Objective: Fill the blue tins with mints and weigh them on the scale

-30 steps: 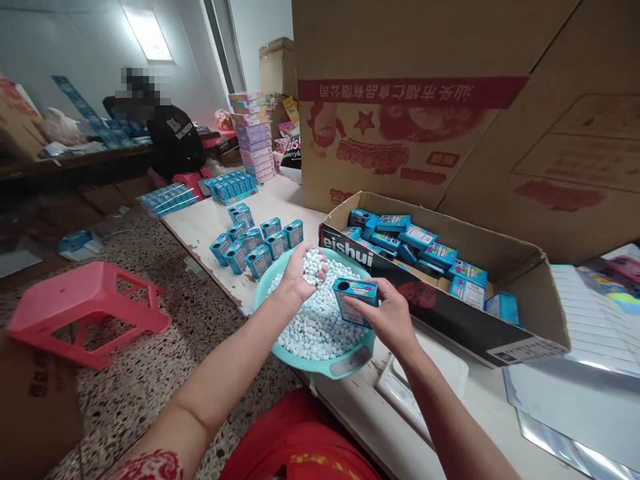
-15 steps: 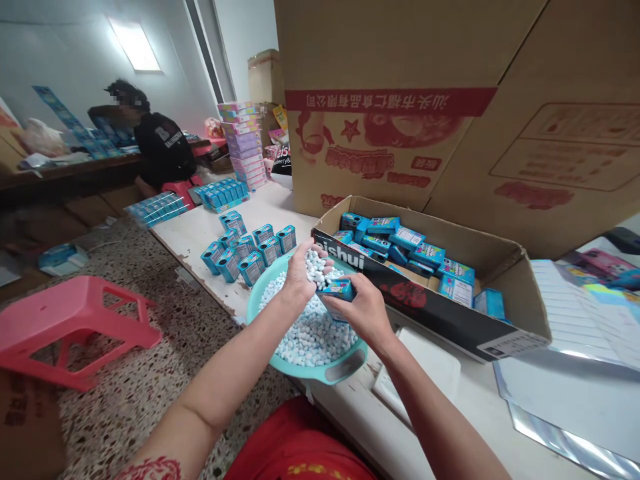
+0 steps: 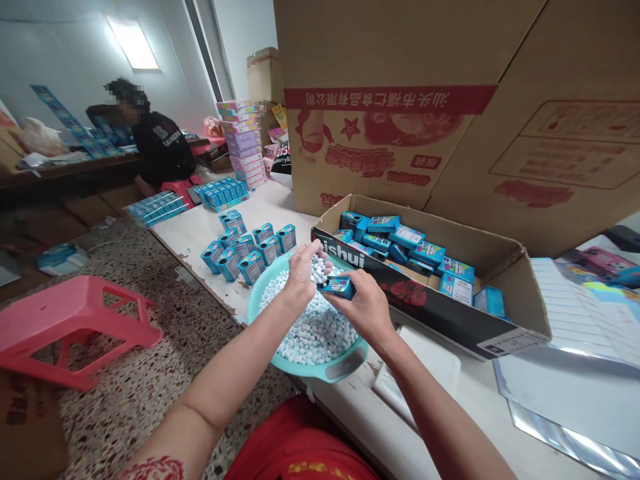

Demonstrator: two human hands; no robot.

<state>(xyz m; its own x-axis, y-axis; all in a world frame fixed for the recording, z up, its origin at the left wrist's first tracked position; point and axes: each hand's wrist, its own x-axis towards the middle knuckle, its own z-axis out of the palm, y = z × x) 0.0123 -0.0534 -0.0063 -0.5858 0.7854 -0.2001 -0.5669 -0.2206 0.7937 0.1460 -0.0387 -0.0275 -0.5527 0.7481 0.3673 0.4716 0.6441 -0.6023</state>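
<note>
Cupped over the basin, my left hand (image 3: 301, 272) holds a heap of small white candies (image 3: 320, 269) against its fingers. My right hand (image 3: 367, 301) grips a small blue candy box (image 3: 337, 287), whose end sits right beside the candies in my left palm. Below both hands is a turquoise basin (image 3: 280, 364) full of loose white and pale blue candies (image 3: 313, 337). Several blue boxes (image 3: 250, 267) stand upright on the table, left of the basin.
A long carton (image 3: 450, 330) with several blue boxes inside lies behind my right hand. Large cardboard (image 3: 400, 147) rises at the back. A white lid-like piece (image 3: 430, 363) lies on the table (image 3: 360, 420). A pink stool (image 3: 75, 313) stands left; another person (image 3: 163, 147) sits beyond.
My left hand has tilted and curled in toward the box, and fewer candies show in it. The box in my right hand has turned slightly, staying above the basin.
</note>
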